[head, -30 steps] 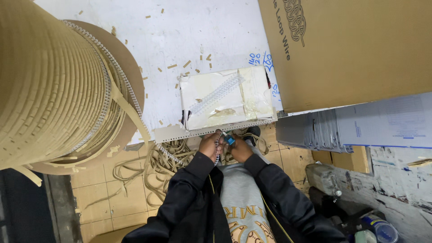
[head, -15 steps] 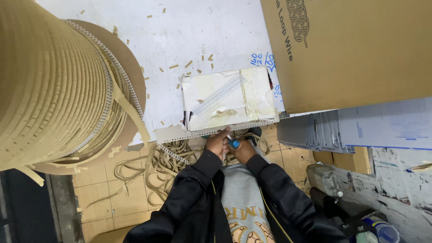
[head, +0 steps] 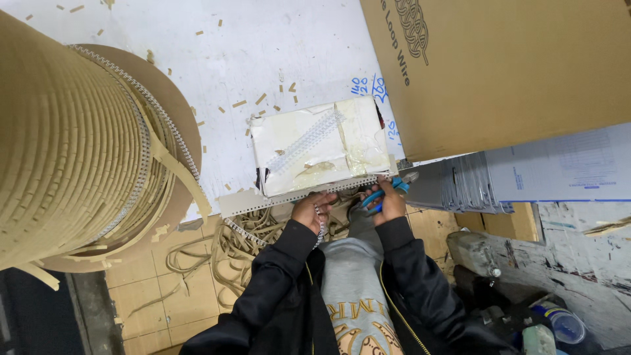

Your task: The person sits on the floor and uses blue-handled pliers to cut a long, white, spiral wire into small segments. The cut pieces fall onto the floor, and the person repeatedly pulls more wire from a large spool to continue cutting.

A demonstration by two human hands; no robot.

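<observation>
My left hand (head: 313, 209) pinches a white wire binding strip (head: 303, 195) that runs along the front edge of a taped white block (head: 320, 146) on the white table (head: 217, 59). The strip trails down past my wrist. My right hand (head: 389, 204) grips blue-handled cutters (head: 377, 195) at the strip's right end, by the block's corner. Both sleeves are black.
A big cardboard spool (head: 72, 141) wound with tan paper and wire strip fills the left. A large brown cardboard box (head: 499, 66) stands at the right, with stacked printed sheets (head: 526, 177) below it. Tan paper ribbon (head: 223, 246) lies tangled on the tiled floor.
My hands have stayed at the block's front edge. The right hand with the cutters has shifted slightly right toward the corner.
</observation>
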